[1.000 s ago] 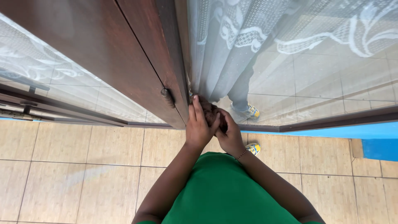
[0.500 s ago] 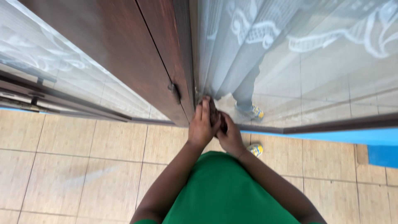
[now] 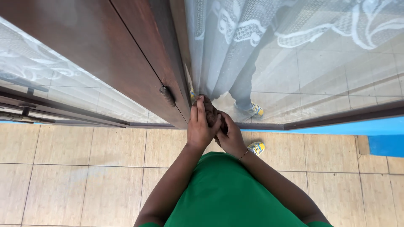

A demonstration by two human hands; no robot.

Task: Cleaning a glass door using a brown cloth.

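Note:
My left hand (image 3: 199,126) and my right hand (image 3: 230,138) are pressed together at the edge of a dark brown wooden door (image 3: 139,63). The left hand lies over the right, fingers pointing up the door edge. Both close around a small dark door handle (image 3: 211,112) that they mostly hide. A thin bracelet sits on my right wrist. Right of the hands is a glass pane (image 3: 320,80) with a white lace curtain (image 3: 235,38) behind it.
A small metal fitting (image 3: 167,96) sticks out of the door's face left of my hands. The glass reflects legs and a shoe. My own yellow-blue shoe (image 3: 256,147) stands on beige floor tiles (image 3: 84,159). A blue strip (image 3: 378,134) runs along the right.
My hands stay clasped at the same spot on the door edge. The view has shifted slightly, with the door and glass sitting a little lower in the frame.

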